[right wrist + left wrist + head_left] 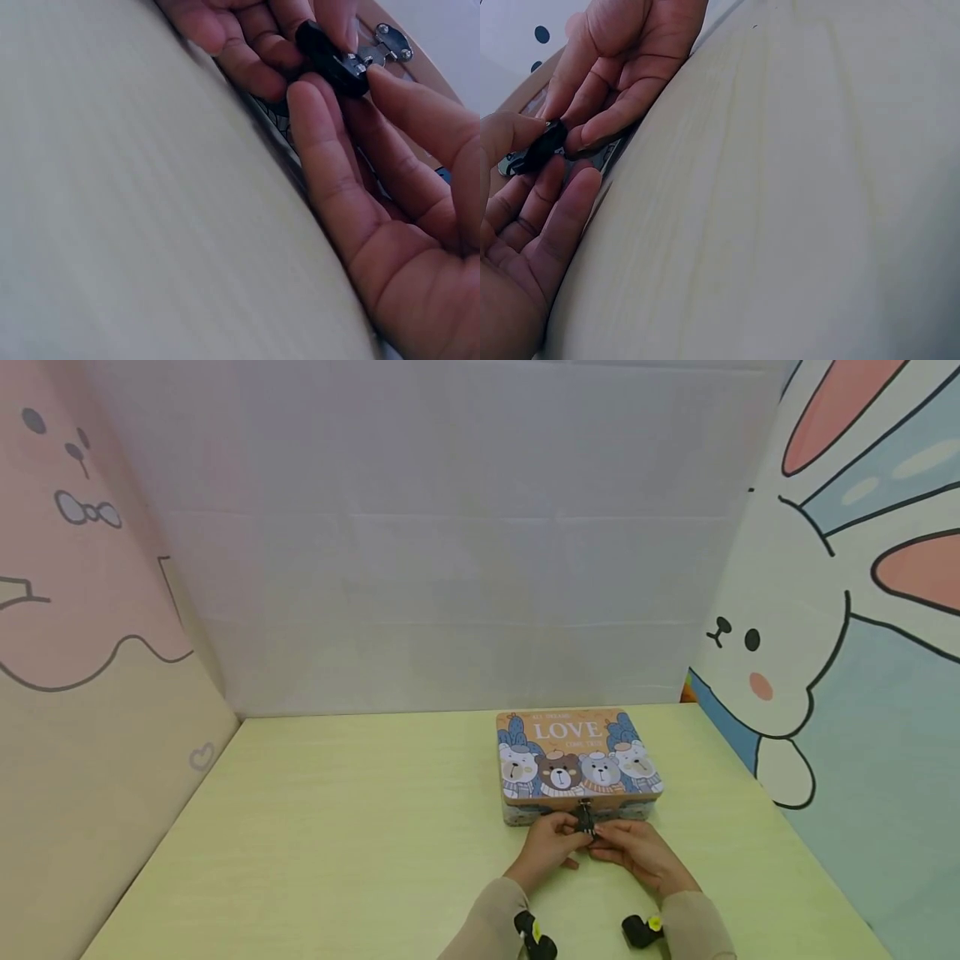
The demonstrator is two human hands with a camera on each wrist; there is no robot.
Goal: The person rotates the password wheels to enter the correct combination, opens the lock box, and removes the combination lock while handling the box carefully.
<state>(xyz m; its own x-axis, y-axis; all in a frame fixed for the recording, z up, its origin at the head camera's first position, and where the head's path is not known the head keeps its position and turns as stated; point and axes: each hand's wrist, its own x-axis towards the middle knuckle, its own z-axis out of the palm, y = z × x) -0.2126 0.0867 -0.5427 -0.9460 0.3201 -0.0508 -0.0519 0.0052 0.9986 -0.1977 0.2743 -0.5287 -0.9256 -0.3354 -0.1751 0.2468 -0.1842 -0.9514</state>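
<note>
A tin box (577, 756) with bears and the word LOVE on its lid lies closed on the table. At its front, a small black padlock (586, 818) hangs at the metal clasp (394, 46). My left hand (553, 847) pinches the padlock from the left, its thumb on the black body (541, 148) in the left wrist view. From the other side, my right hand (637, 852) holds the same padlock between thumb and fingers. Small silvery parts show on the padlock (330, 60) near the right thumb. Fingers hide part of the box's front.
The pale yellow table (337, 827) stretches out to the left of the box. A white sheet (450, 543) hangs behind it, with a pink cartoon panel (90, 585) on the left and a rabbit panel (847, 693) on the right. Black wrist cameras (637, 932) sit near both sleeves.
</note>
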